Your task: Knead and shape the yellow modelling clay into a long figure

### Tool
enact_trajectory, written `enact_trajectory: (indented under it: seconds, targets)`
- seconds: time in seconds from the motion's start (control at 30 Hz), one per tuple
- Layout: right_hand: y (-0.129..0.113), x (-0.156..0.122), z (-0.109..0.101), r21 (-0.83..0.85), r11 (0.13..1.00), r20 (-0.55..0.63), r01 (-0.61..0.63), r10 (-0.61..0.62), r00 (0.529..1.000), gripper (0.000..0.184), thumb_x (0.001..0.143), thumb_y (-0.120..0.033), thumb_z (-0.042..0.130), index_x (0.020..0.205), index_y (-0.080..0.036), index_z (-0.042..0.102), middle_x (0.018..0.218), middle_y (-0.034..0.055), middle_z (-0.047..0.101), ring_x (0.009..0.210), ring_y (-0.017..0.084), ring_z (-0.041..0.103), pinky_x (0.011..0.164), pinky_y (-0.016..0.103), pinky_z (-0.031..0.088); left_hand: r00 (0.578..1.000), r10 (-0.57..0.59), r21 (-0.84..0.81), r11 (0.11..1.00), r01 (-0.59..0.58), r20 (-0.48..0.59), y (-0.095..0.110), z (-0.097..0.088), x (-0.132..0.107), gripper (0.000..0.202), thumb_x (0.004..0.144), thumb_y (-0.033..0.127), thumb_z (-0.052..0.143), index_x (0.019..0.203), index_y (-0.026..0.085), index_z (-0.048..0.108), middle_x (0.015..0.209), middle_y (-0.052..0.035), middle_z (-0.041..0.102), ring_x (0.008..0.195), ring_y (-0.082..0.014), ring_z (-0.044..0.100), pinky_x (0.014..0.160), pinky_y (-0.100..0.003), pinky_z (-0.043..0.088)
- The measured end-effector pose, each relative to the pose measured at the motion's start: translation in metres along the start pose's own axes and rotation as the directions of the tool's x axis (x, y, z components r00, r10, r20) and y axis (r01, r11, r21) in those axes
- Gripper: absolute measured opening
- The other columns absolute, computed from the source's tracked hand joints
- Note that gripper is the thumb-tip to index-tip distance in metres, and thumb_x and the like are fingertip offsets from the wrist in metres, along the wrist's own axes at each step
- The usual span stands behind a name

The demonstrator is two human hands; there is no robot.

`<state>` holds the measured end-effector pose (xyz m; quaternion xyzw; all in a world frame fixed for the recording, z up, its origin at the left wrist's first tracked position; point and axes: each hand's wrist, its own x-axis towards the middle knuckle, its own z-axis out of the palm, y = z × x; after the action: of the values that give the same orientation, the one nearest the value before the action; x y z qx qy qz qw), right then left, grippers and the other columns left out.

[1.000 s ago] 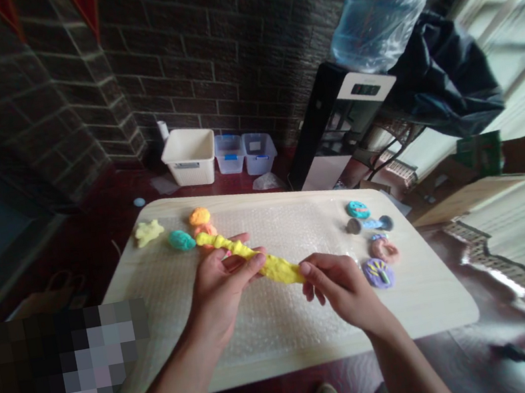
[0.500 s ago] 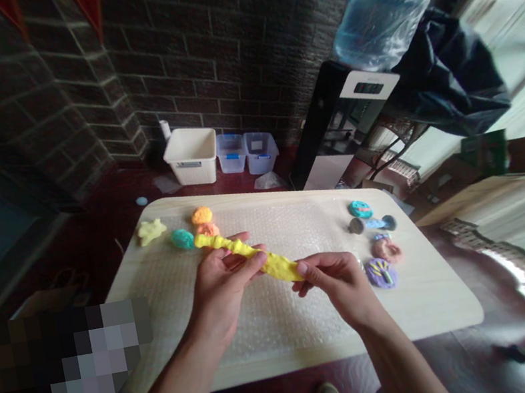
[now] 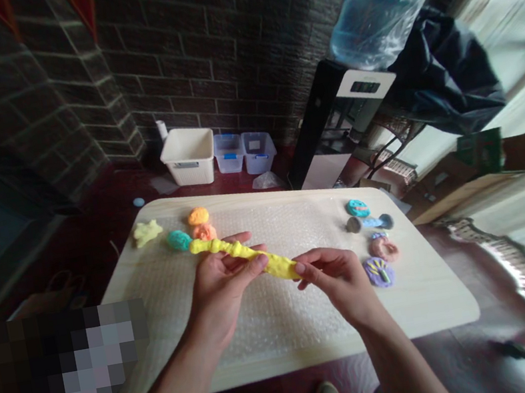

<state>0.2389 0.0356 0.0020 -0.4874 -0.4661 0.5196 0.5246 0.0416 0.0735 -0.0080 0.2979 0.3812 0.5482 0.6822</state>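
Observation:
A long, lumpy strip of yellow modelling clay is held up over the table, slanting down from left to right. My left hand is closed on its middle, thumb on top and fingers beneath. The thinner, knobbly end sticks out past that hand to the left. My right hand pinches the wider right end between thumb and fingers. Beyond my left hand lie a teal clay lump, an orange one and a coral one. A pale yellow star-like clay piece sits at the far left corner.
Bubble wrap covers much of the table. Along the right side are a teal disc, a blue dumbbell-like piece, a pinkish ring and a purple disc. Behind stand bins and a water dispenser.
My hands and the yellow clay keep nearly the same pose, with the strip's left end slightly lower. The whole view has shifted a little.

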Motion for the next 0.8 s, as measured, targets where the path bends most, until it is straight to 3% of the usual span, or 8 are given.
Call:
enact_trajectory:
  seconds: [0.1,0.2,0.33,0.43,0.57,0.7,0.8]
  targets:
    - [0.000,0.000,0.000,0.034,0.999,0.016,-0.016,0.015,1.000,0.022,0.077,-0.033,0.093,0.095,-0.021,0.085,0.080,0.0051,0.080,0.065,0.014,0.070,0.059,0.026,0.061,1.000,-0.001,-0.018,1.000,0.000,-0.005,0.001,0.001,-0.001,0.058,0.070,0.019,0.098,0.118,0.014,0.066,0.100,-0.0088,0.081,0.093,-0.0191,0.077,0.082,-0.027,0.064]
    - [0.001,0.001,-0.002,0.048,0.999,0.020,-0.020,0.019,1.000,0.017,0.082,-0.032,0.090,0.091,-0.019,0.084,0.075,0.0055,0.079,0.062,0.013,0.069,0.059,0.025,0.059,1.000,-0.020,-0.061,0.998,0.020,-0.001,0.004,0.004,-0.004,0.058,0.069,0.017,0.097,0.118,0.014,0.066,0.100,-0.0091,0.081,0.098,-0.0214,0.077,0.083,-0.029,0.064]
    - [-0.001,0.005,-0.011,0.177,0.981,-0.127,0.084,-0.062,0.990,0.012,0.084,-0.029,0.087,0.091,-0.021,0.082,0.077,0.0019,0.074,0.063,0.011,0.065,0.056,0.021,0.054,0.992,-0.096,-0.275,0.954,0.115,0.080,0.012,0.009,-0.008,0.056,0.074,0.019,0.093,0.123,0.016,0.066,0.114,-0.0113,0.079,0.111,-0.0246,0.075,0.098,-0.037,0.063]
    - [-0.004,0.008,-0.020,0.283,0.950,-0.211,0.134,-0.075,0.975,0.009,0.083,-0.028,0.085,0.087,-0.021,0.081,0.081,0.0005,0.069,0.062,0.009,0.060,0.052,0.019,0.049,0.973,-0.192,-0.389,0.893,0.229,0.131,0.018,0.009,-0.009,0.037,0.087,0.037,0.081,0.113,0.013,0.072,0.115,-0.0151,0.079,0.109,-0.0277,0.076,0.099,-0.043,0.062]
    - [-0.008,0.008,-0.025,0.314,0.941,-0.261,0.125,-0.041,0.965,0.013,0.081,-0.028,0.085,0.091,-0.020,0.081,0.081,0.0014,0.066,0.066,0.011,0.058,0.051,0.018,0.047,0.917,-0.328,-0.156,0.917,0.367,0.229,0.015,0.004,-0.010,0.042,0.092,0.046,0.072,0.113,0.009,0.074,0.110,-0.0200,0.080,0.094,-0.0271,0.077,0.084,-0.039,0.062]
    - [-0.009,0.006,-0.020,0.251,0.966,-0.198,0.053,-0.002,0.980,0.021,0.080,-0.033,0.089,0.094,-0.019,0.081,0.077,0.0018,0.066,0.063,0.011,0.056,0.050,0.020,0.044,0.872,-0.368,0.243,0.922,0.300,0.322,0.004,0.004,-0.014,0.045,0.086,0.047,0.081,0.116,0.013,0.075,0.102,-0.0130,0.081,0.084,-0.0208,0.075,0.077,-0.029,0.056]
    - [-0.007,0.006,-0.015,0.199,0.980,-0.146,0.029,0.001,0.989,0.027,0.080,-0.036,0.090,0.098,-0.019,0.081,0.078,0.0021,0.067,0.062,0.012,0.055,0.051,0.022,0.044,0.846,-0.373,0.380,0.897,0.224,0.380,-0.002,0.008,-0.017,0.040,0.084,0.046,0.084,0.108,0.014,0.077,0.093,-0.0090,0.080,0.079,-0.0194,0.072,0.072,-0.028,0.051]
